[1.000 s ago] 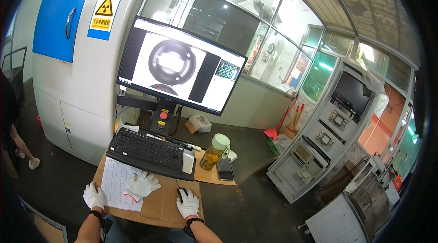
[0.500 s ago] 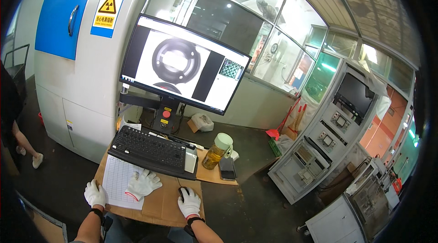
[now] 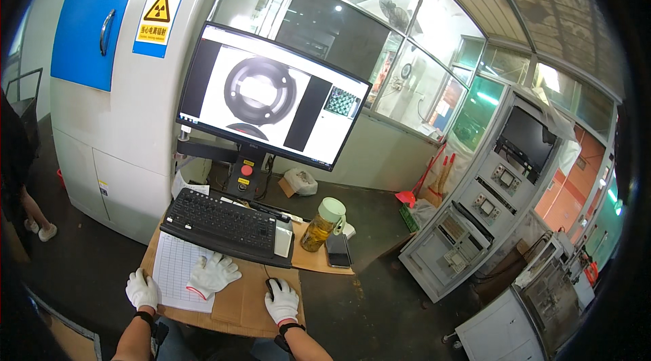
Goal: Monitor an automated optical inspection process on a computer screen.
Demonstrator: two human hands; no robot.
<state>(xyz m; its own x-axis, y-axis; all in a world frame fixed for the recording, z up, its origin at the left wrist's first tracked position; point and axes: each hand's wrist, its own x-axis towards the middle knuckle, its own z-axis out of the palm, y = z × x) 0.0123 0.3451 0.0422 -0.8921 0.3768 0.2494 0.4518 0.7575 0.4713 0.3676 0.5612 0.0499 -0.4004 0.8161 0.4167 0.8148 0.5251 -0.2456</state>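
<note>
In the head view, at the lower edge, the person's two gloved hands are resting well apart on a small cardboard-topped table (image 3: 245, 310); the right hand (image 3: 281, 303) is curling over a black mouse (image 3: 272, 286), its fingers closing around the front and sides; the mouse is sitting on the bare brown cardboard toward the table's right edge, just below the keyboard. The left hand (image 3: 141, 291) is lying at the table's left edge, touching the border of a printed grid sheet (image 3: 173, 273); whether its fingers are gripping anything, I cannot tell; both wrists are wearing dark bands. Between the hands a loose white glove (image 3: 213, 276) is lying partly on the sheet and partly on the cardboard; above it a black keyboard (image 3: 220, 223) is slanting across the table; to the keyboard's right, a green-lidded bottle (image 3: 315, 233) is standing beside a dark phone (image 3: 338, 250). Behind the keyboard, a tilted monitor (image 3: 271, 98) is showing a grey ring shape; a red button (image 3: 246, 170) is sitting below it; to the left, a pale cabinet (image 3: 129, 151) is bearing a blue door (image 3: 95, 32).
</note>
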